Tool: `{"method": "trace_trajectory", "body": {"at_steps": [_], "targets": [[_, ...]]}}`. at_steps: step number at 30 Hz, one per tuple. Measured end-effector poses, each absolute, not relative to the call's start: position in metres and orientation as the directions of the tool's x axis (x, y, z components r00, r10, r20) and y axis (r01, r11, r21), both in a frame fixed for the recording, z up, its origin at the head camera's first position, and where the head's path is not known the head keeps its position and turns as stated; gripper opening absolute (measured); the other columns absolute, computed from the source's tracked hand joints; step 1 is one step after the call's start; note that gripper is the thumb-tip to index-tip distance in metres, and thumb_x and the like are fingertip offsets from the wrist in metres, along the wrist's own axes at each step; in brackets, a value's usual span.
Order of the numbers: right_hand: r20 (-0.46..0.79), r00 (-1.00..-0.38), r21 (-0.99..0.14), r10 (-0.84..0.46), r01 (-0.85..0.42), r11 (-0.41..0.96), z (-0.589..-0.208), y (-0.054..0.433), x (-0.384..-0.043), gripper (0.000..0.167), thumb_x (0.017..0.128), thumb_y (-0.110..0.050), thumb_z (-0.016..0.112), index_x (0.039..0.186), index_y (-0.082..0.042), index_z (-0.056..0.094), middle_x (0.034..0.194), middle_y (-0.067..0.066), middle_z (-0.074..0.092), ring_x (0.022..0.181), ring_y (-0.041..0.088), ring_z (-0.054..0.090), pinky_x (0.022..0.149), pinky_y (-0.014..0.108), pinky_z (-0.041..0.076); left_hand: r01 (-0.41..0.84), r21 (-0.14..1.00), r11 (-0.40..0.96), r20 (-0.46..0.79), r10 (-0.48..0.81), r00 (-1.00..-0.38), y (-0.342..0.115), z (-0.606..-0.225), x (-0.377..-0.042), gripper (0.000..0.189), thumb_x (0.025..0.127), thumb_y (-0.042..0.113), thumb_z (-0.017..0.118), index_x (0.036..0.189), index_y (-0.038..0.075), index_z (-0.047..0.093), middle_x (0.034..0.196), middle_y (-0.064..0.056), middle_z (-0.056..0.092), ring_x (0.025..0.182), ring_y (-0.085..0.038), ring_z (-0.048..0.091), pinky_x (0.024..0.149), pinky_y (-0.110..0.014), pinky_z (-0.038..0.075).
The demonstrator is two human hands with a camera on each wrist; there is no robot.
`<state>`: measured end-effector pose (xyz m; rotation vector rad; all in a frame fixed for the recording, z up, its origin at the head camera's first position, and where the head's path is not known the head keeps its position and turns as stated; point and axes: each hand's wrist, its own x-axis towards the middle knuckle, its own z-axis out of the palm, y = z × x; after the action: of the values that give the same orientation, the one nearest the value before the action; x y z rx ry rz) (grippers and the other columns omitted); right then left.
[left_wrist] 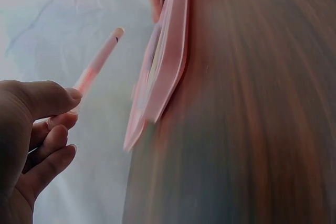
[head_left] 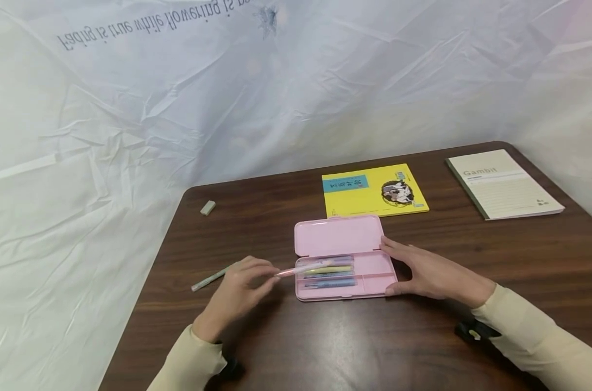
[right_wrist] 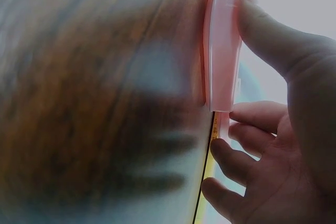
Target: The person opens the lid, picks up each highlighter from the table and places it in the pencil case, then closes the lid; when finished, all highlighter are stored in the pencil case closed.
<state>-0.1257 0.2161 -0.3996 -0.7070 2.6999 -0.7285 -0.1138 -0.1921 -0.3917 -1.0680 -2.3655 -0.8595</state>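
My left hand (head_left: 242, 285) pinches a pink pen (head_left: 301, 268) between thumb and fingers. The pen's far end reaches over the left side of an open pink pencil case (head_left: 378, 263), above the pens in it. Inside lie a yellow pen (head_left: 332, 269) and a blue pen (head_left: 331, 283), with others partly hidden. My right hand (head_left: 423, 271) holds the case by its right end, thumb at the near corner and fingers by the raised lid (head_left: 340, 237). A greenish pen (head_left: 210, 278) lies on the table, partly covered by my left hand.
A white eraser (head_left: 208, 208) lies at the back left of the brown table (head_left: 159, 315). Behind the case is a yellow booklet (head_left: 369, 201). A pale notebook (head_left: 506, 187) sits at the back right. White sheeting (head_left: 276, 119) hangs beyond the table.
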Motion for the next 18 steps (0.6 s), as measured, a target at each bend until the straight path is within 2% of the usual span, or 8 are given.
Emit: {"method": "trace_trajectory", "body": {"at_steps": [3,12,18], "targets": [[-0.110,-0.846,-0.527,-0.521,-0.395,0.753,-0.400,0.217,-0.126,0.100,0.079,-0.065,0.072,0.153,-0.006,0.039,0.162,0.015,0.028,0.142,0.040,0.037,0.114,0.058,0.028,0.782,0.369,0.502,0.558,0.554,-0.618,-0.180,-0.393,-0.116,0.017,0.081,0.005,0.081,0.097,0.008,0.077,0.095,0.001,0.073,0.090,-0.013,0.065,0.078,-0.027,0.054],[-0.103,-0.841,-0.528,-0.532,-0.407,0.745,-0.398,0.218,-0.125,0.101,0.080,-0.068,0.068,0.153,-0.006,0.039,0.162,0.016,0.028,0.142,0.041,0.037,0.114,0.058,0.028,0.761,0.400,0.510,0.473,0.597,-0.648,-0.159,-0.400,-0.114,0.014,0.085,0.008,0.080,0.098,0.009,0.078,0.098,0.001,0.072,0.094,-0.012,0.065,0.079,-0.026,0.056],[-0.096,-0.840,-0.531,-0.534,-0.411,0.741,-0.397,0.218,-0.125,0.100,0.080,-0.067,0.069,0.152,-0.004,0.039,0.161,0.017,0.028,0.142,0.041,0.037,0.114,0.058,0.028,0.748,0.420,0.514,0.409,0.628,-0.662,-0.153,-0.406,-0.113,0.012,0.087,0.010,0.078,0.100,0.009,0.078,0.101,0.001,0.072,0.098,-0.013,0.065,0.084,-0.028,0.056]]}}
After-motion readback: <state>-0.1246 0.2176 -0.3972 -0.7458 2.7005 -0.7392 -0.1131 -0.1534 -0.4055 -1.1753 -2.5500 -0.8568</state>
